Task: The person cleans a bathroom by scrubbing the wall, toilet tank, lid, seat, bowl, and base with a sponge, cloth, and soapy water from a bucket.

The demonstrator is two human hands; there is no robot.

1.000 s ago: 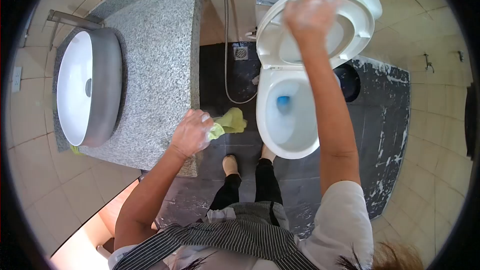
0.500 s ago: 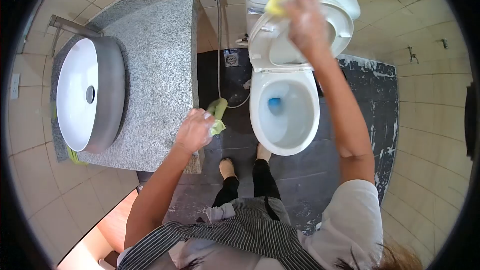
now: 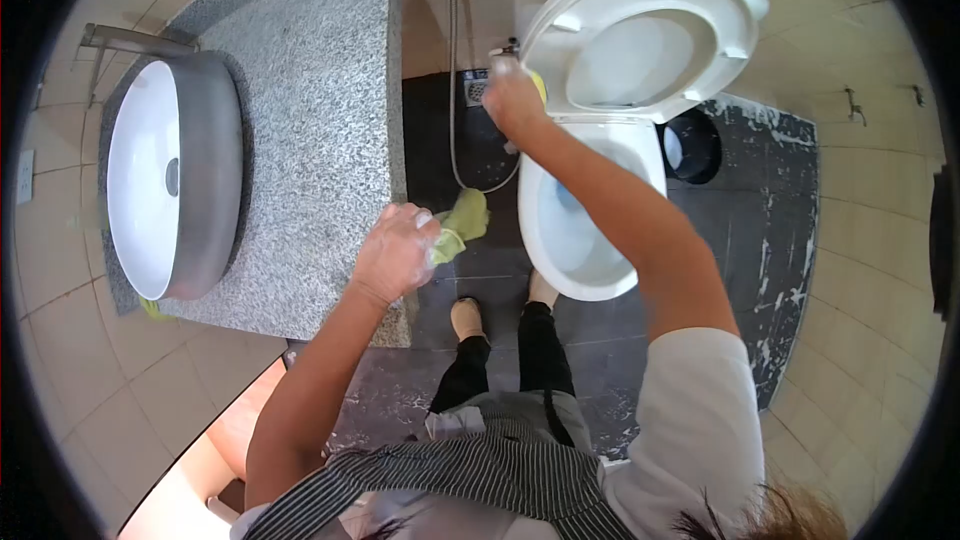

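Observation:
My left hand (image 3: 395,252), with suds on its fingers, is closed around a light green cloth (image 3: 468,217) that hangs down beside the counter's edge. Over at the toilet, my right hand (image 3: 513,100) grips a yellow sponge (image 3: 540,87), most of it hidden behind the fingers. That hand is at the left side of the toilet, by the raised seat (image 3: 573,70). Below it is the white toilet bowl (image 3: 592,291), partly covered by my right forearm; a bit of blue shows inside.
A granite counter (image 3: 310,130) with an oval basin (image 3: 210,180) stands on the left. The spray hose (image 3: 453,80) hangs between counter and toilet, near a floor drain (image 3: 475,92). A black bin (image 3: 700,147) sits right of the toilet. Wall taps (image 3: 855,108) are on the right.
My right hand has moved down and left with the sponge, from the top of the raised seat and lid to the toilet's left side. My left hand still holds the cloth. The view has shifted slightly.

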